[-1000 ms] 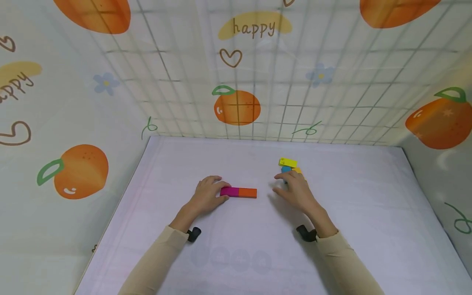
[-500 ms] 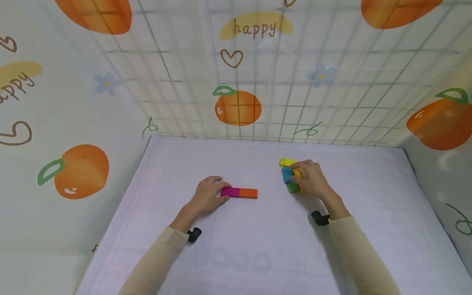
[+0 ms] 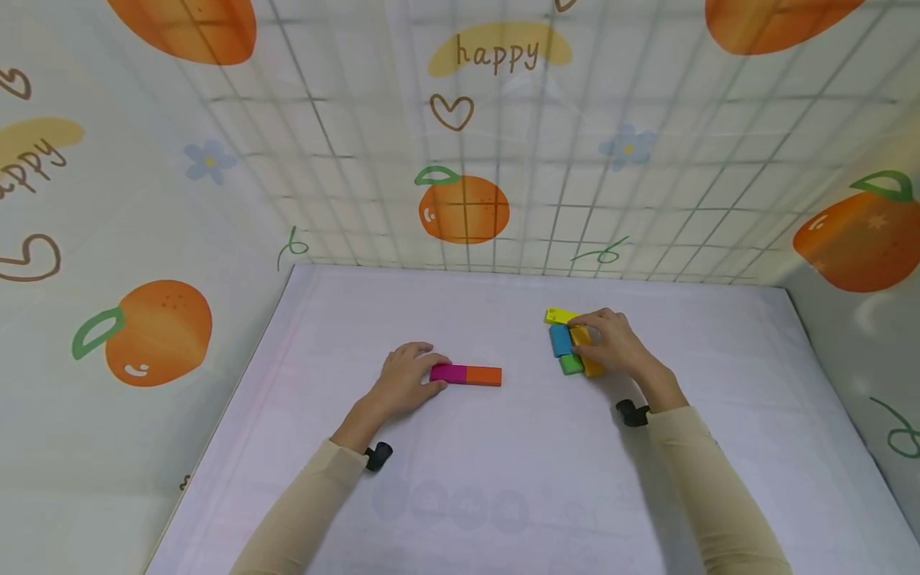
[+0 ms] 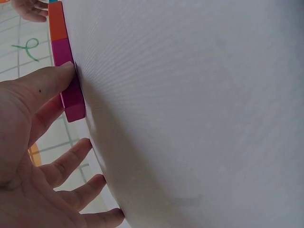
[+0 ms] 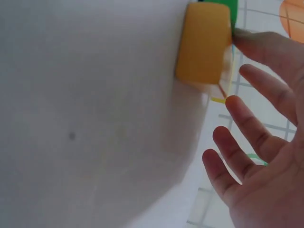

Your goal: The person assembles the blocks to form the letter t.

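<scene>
1. Head view: my left hand (image 3: 406, 379) pinches the near end of a rectangular magenta block (image 3: 449, 374), thumb on one long side and a finger on the other; it lies flat on the white tabletop (image 3: 460, 319), end to end with a rectangular orange block (image 3: 484, 376)
2. Same view: my right hand (image 3: 614, 339) is over an oblong amber block (image 3: 592, 367), thumb across it; a rectangular blue block (image 3: 561, 340) lies alongside, a small green block (image 3: 571, 365) is at the blue one's near end, and a rectangular yellow block (image 3: 561, 316) lies crosswise beyond them; I cannot tell the blocks' material
3. Left wrist view: my thumb presses the magenta block's side, while my three outer fingers spread away from it
4. Right wrist view: my thumb touches the amber block's edge, my other fingers are spread; whether I grip the block or merely touch it, I cannot tell
</scene>
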